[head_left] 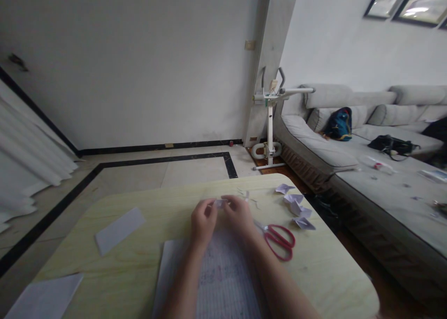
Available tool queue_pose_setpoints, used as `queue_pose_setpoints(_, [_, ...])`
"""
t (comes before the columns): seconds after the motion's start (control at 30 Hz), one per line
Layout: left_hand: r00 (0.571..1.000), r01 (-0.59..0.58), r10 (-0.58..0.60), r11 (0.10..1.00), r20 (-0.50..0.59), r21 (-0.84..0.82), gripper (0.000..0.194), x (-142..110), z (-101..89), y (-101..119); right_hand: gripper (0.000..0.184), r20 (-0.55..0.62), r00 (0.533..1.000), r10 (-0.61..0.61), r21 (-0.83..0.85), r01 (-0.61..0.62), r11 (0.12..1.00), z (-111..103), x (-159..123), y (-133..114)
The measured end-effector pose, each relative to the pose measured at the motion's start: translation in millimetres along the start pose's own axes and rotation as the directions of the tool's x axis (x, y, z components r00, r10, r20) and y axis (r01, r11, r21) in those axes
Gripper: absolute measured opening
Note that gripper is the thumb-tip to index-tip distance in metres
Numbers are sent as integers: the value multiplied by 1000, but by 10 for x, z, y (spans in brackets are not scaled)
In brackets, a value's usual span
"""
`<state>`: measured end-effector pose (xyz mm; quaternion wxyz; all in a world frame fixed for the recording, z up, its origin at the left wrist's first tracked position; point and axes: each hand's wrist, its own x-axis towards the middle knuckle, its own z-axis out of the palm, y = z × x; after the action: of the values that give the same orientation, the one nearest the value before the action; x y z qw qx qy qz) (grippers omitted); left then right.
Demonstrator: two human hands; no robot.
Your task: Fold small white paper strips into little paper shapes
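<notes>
My left hand [203, 221] and my right hand [239, 214] meet over the middle of a pale wooden table [146, 263]. Together they pinch a small white piece of paper [220, 202] between their fingertips. Both hands have their fingers closed on it. Under my forearms lies a lined sheet of paper [223, 277]. Red-handled scissors [279, 239] lie on the table just right of my right hand.
Several small folded white paper shapes [296, 207] sit at the table's far right. A paper strip [118, 229] and another sheet [45, 298] lie at the left. A grey sofa [366, 170] with bags stands at the right, a white exercise machine [269, 123] beyond the table.
</notes>
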<state>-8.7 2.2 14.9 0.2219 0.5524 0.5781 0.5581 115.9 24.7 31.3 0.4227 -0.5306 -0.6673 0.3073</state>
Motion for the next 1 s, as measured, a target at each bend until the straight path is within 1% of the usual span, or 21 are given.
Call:
queue_pose_setpoints(0.1, [1000,-11,11,1000,7,12,18,-1,3,-7,22,-8,1000,-1,-12,1,1000,-2,3,8])
queue_pose_setpoints(0.2, [1000,-12,12,1000,-8,13,18,-1,7,-3,21,-6,1000,-29,-35,29,999,-3,2,22])
queue_pose_setpoints(0.4, [999,5,-5,1000,-37,-1,20,9,8,-5,21,17,997,-75,-150,77,986,-24,-4,28])
queue_pose_setpoints(0.53, [998,39,-40,999,-51,-11,23,9,12,-32,19,-2,992,-124,-232,121,965,-46,-10,8])
queue_pose_setpoints(0.63, [995,90,-92,994,-44,-62,29,-2,9,-40,21,-16,990,-141,-250,133,959,-60,-16,0])
queue_pose_setpoints(0.77, [985,166,-172,977,-28,-136,34,-15,-13,-30,23,-52,989,-136,-259,118,959,-73,-24,2])
queue_pose_setpoints(0.9, [987,161,-159,982,26,-98,33,-21,-37,-4,24,-59,988,-145,-280,123,952,-77,-28,0])
queue_pose_setpoints(1.0, [991,125,-121,990,51,-69,31,-23,-35,16,24,-61,986,-157,-316,130,940,-75,-24,-2])
